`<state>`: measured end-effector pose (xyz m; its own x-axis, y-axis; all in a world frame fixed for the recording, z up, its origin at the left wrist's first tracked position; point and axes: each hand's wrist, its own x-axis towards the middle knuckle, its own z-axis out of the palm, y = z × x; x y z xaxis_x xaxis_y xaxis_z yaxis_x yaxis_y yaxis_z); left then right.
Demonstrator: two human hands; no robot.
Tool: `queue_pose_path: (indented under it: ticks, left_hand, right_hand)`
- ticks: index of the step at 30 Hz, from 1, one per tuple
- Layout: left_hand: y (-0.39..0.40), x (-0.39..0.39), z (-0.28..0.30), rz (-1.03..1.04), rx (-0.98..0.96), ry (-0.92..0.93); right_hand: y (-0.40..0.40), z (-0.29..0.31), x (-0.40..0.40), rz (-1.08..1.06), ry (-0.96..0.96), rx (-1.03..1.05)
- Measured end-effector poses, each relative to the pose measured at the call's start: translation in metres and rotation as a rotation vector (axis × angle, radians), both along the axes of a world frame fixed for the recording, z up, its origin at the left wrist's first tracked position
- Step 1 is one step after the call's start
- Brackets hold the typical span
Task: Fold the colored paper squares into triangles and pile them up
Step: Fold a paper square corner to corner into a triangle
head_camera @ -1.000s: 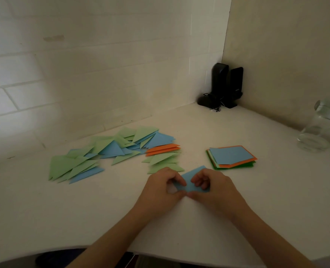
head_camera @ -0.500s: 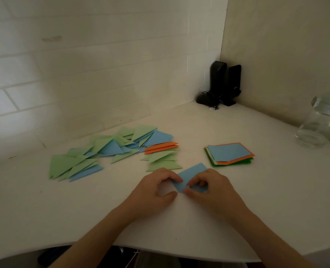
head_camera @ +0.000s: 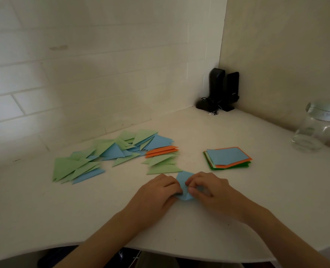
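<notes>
White table (head_camera: 237,209) fills the lower 2/3 of the frame, walls meeting in a corner upper right. Biggest paper mass: the scatter of folded triangles (head_camera: 110,153), green and blue with 2 orange ones at its right end, spread left of center to center, more a sprawl than a pile. Right of center sits the stack of unfolded squares (head_camera: 227,157), blue on top, orange and green under it, well apart from my hands. Both hands are low center, just below the nearest green triangle. My left hand (head_camera: 156,192) and right hand (head_camera: 208,188) meet on 1 blue sheet (head_camera: 182,182), fingers curled, each pinching it from its own side; most of the sheet is hidden under them, so I cannot tell how far the fold has closed. Key relation: the sheet lies directly between the 2 hands, visible strip running roughly top to bottom of the frame, equally near both. My read: crease still needs flattening, then the triangle goes up-left to the scatter, so the left hand is the shorter carry. Next square is a right-hand reach, up-right.
</notes>
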<state>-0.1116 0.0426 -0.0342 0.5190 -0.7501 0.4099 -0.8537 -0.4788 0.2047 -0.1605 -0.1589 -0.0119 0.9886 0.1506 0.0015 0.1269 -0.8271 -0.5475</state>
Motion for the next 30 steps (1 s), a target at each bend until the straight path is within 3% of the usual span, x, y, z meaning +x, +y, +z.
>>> queue_pose_path:
  ticks: [3, 9, 17, 21, 30]
  left_hand:
    - [-0.001, -0.006, 0.000, 0.017, 0.008, -0.060]
    - [-0.006, -0.014, 0.000, 0.095, -0.028, -0.010]
    - [-0.020, -0.015, 0.003, 0.128, -0.131, 0.205]
    - [-0.020, -0.011, 0.003, 0.257, -0.182, 0.342]
    - [-0.027, -0.008, 0.008, 0.417, -0.026, 0.329]
  right_hand:
    - [-0.002, -0.004, -0.006, -0.035, -0.063, -0.040]
    - [-0.012, -0.016, -0.024, -0.016, -0.162, -0.033]
    - [-0.011, -0.017, -0.024, -0.081, -0.272, 0.028]
    - [-0.009, -0.020, -0.022, -0.192, -0.291, 0.138]
    - [-0.006, -0.032, -0.022, -0.324, -0.317, 0.130]
